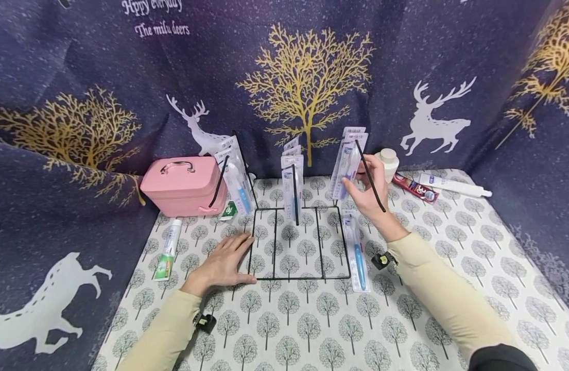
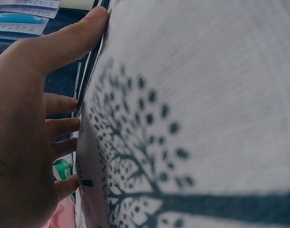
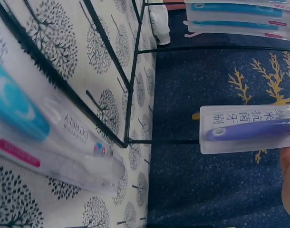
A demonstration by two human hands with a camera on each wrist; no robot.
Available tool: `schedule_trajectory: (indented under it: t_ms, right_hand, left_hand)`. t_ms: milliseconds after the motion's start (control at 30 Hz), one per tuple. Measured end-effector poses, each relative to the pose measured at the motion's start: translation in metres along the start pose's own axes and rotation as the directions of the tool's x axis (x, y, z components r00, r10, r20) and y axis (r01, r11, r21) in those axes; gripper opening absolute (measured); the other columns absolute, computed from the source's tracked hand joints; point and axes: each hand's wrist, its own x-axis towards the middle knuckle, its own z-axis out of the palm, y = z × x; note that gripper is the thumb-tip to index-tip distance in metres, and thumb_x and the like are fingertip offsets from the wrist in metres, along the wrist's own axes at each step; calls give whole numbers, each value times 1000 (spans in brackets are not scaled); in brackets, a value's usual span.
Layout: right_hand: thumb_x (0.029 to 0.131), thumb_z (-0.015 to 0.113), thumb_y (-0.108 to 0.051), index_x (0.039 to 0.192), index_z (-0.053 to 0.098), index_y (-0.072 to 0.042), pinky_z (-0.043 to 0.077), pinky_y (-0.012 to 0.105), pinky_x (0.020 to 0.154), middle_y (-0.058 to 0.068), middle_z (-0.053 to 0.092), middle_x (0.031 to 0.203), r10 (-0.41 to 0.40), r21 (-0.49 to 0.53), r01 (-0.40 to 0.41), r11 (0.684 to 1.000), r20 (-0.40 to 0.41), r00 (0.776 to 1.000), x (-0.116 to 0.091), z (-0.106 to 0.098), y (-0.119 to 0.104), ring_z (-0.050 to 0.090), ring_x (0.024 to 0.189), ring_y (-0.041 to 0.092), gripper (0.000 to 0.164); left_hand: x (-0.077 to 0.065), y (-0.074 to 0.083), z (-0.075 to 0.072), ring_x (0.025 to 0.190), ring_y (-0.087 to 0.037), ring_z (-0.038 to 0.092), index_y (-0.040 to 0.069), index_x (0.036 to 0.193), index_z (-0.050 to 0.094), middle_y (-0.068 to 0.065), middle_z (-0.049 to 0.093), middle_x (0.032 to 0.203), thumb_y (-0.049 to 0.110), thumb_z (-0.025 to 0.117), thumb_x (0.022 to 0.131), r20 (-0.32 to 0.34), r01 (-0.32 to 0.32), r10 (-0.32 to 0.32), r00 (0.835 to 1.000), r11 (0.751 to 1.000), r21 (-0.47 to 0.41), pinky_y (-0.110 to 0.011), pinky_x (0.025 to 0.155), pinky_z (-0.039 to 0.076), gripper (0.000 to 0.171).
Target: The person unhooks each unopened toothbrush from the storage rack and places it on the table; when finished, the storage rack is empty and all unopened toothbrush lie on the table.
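Note:
My right hand (image 1: 373,193) is up at the right prong of a black wire display rack (image 1: 289,279). Its thumb and fingers pinch a packaged toothbrush with a purple handle (image 3: 252,129), which hangs upright among others there. Flat on the cloth, my left hand (image 1: 225,262) spreads its fingers along the rack's left edge, the thumb by the front corner. More packaged toothbrushes (image 1: 291,178) hang on the middle prong, and blue ones (image 1: 238,188) on the left prong. One blue packaged toothbrush (image 1: 358,257) lies on the cloth along the rack's right side.
A pink case (image 1: 182,185) stands at the back left, a small green packet (image 1: 228,211) beside it. A green-and-white toothpaste tube (image 1: 167,252) lies left. Back right are a white bottle (image 1: 388,164), a red tube (image 1: 415,188) and a white tube (image 1: 453,185).

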Motion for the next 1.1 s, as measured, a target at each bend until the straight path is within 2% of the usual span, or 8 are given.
schedule_trajectory:
  t_ms: [200, 400, 533, 700, 867, 1100]
  right_hand:
    - [70, 64, 17, 121, 40, 7, 51, 19, 64, 29, 53, 93, -14, 8, 14, 1000, -29, 999, -2, 1, 2, 57, 80, 21, 57]
    - [70, 63, 18, 126, 37, 10, 53, 22, 64, 33, 52, 94, -33, 51, 33, 998, -7, 999, -4, -1, -1, 59, 79, 24, 62]
    - [69, 64, 18, 129, 41, 5, 55, 27, 63, 29, 56, 94, -18, 39, 18, 999, -2, 1000, -5, -1, -5, 59, 80, 27, 65]
    - [69, 65, 17, 130, 44, 1, 54, 24, 63, 30, 57, 92, -17, 11, 17, 1000, 9, 1000, -6, -4, -7, 59, 80, 26, 66]
    - [69, 66, 16, 129, 45, 2, 54, 22, 60, 32, 56, 88, -58, 5, 58, 998, 28, 998, -7, -8, -6, 60, 80, 23, 65]
    - [67, 63, 22, 127, 44, 8, 54, 22, 60, 34, 55, 89, -42, 58, 39, 998, 48, 998, -13, -10, -21, 60, 81, 23, 65]
  left_hand:
    - [0, 1, 0, 138, -33, 19, 12, 145, 22, -12, 18, 152, 75, 58, 64, 4, -7, 7, 1000, 1000, -17, -57, 109, 18, 109]
    - [0, 1, -1, 138, -32, 19, 12, 145, 22, -12, 19, 151, 75, 58, 64, 6, -7, 7, 1000, 1000, -14, -56, 110, 18, 109]
    - [-1, 2, 0, 138, -33, 18, 13, 146, 22, -11, 19, 152, 75, 57, 64, 5, -8, 8, 1000, 1000, -9, -56, 110, 18, 108]
    - [0, 1, 0, 138, -33, 18, 13, 146, 21, -11, 18, 152, 76, 56, 64, 4, -7, 7, 1000, 1000, -7, -56, 109, 18, 109]
    - [0, -1, 1, 137, -32, 20, 12, 145, 22, -11, 19, 151, 77, 56, 64, -3, -9, 9, 1000, 1000, -4, -56, 110, 19, 109]
    - [0, -1, 1, 137, -32, 21, 11, 145, 23, -12, 20, 151, 77, 56, 64, -2, -10, 10, 1000, 1000, 0, -55, 110, 19, 109]
